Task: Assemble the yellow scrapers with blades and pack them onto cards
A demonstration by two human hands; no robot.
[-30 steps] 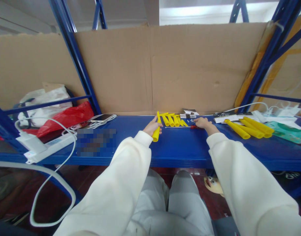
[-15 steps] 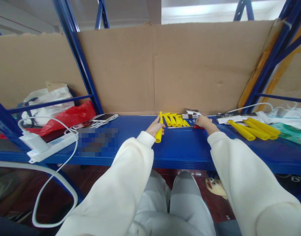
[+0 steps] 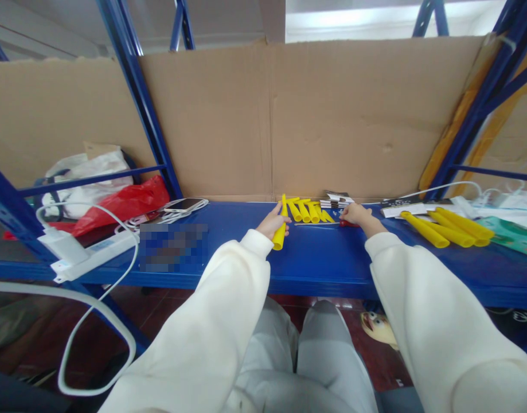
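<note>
My left hand (image 3: 272, 222) is closed round a yellow tapered tube (image 3: 279, 234), wide end toward me and narrow end pointing up and away. Just right of it, several more yellow tapered tubes (image 3: 305, 214) lie in a row, with small yellow pieces (image 3: 327, 217) beside them. My right hand (image 3: 354, 214) is low over the shelf with its fingers pressed together; what they hold, if anything, is too small to tell. A small red object (image 3: 347, 223) shows under its fingers, partly hidden. Behind that hand lie papers with black clips (image 3: 335, 199).
More yellow tubes (image 3: 461, 229) lie at the right of the blue shelf (image 3: 319, 261), near a green packet (image 3: 510, 234). On the left are a phone (image 3: 186, 205), a power strip (image 3: 100, 255) with white cables, and a red bag (image 3: 121, 203). Cardboard (image 3: 332, 115) closes the back.
The view has shifted very slightly. My left hand still grips the yellow tube, and my right hand stays at almost the same spot by the red object.
</note>
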